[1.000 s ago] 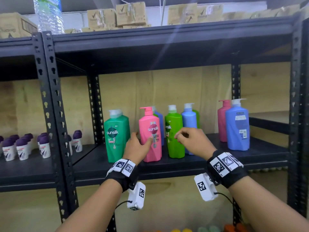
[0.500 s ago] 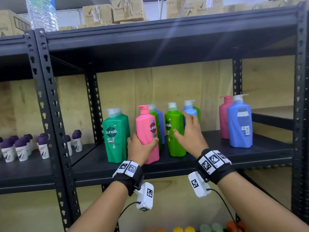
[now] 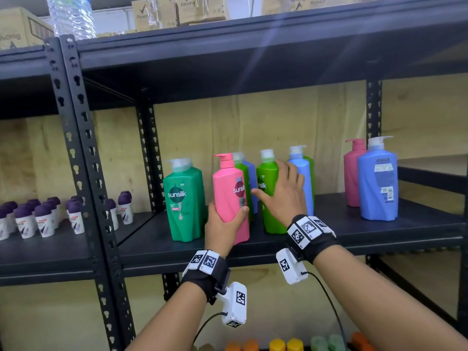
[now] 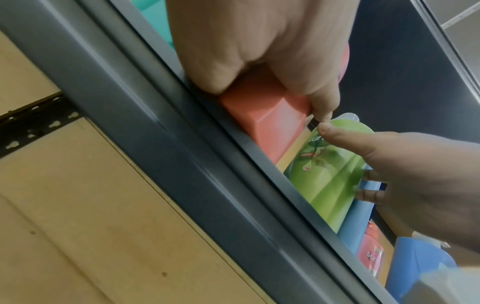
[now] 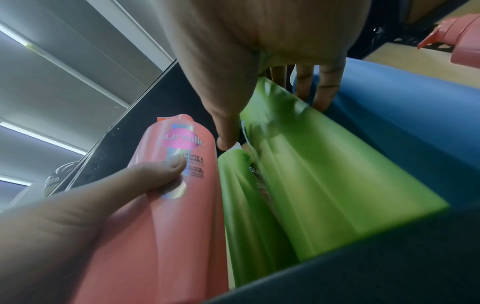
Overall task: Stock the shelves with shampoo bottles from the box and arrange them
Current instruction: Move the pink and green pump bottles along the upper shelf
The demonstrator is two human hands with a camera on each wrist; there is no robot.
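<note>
Pink bottle (image 3: 229, 196) within left grip (image 3: 222, 228)

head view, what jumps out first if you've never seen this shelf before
The bright row of shampoo bottles on the black shelf stands out: the left hand grips the pink bottle in the middle, and the right hand lies spread on the lime green bottle beside it. A teal bottle stands left of them; a blue bottle stands apart at right.

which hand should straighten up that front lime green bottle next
Right. The right hand already lies open against the lime green bottle, while the left hand is busy gripping the pink bottle.
</note>
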